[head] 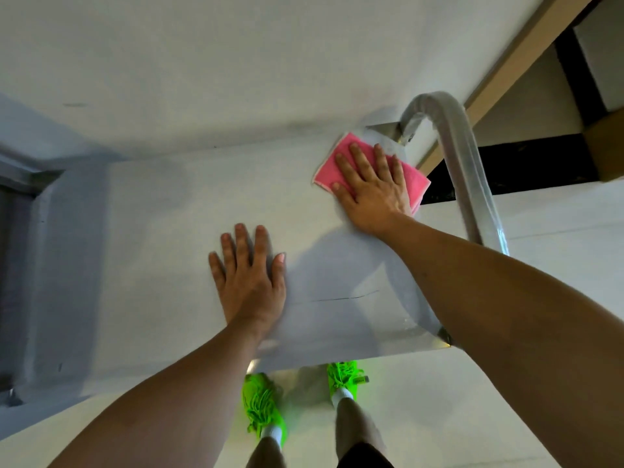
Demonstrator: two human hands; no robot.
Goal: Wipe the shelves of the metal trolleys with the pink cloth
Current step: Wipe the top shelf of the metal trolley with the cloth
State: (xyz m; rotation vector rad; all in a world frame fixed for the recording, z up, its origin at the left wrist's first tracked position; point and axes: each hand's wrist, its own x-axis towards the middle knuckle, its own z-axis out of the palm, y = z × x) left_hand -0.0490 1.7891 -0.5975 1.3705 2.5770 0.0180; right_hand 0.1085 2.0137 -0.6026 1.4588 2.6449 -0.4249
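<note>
Both forearms reach over the trolley's top shelf (162, 214): left hand (250, 275) flat, fingers straight, holding nothing; right hand (371, 187) flat, fingers spread, pressing the pink cloth (344, 153) down at the far right corner beside the handle (469, 170).

Top shelf (175, 231) of metal trolley fills the centre. Right hand (369, 190) at 1 o'clock lies flat, fingers spread, pressing pink cloth (347, 148) onto the shelf's far right corner, just beside the curved handle bar (462, 157). Left hand (250, 278) at centre lies flat on bare shelf, apart from the cloth. Neon green shoes (265, 405) at 6 o'clock on pale floor (506, 400).
</note>
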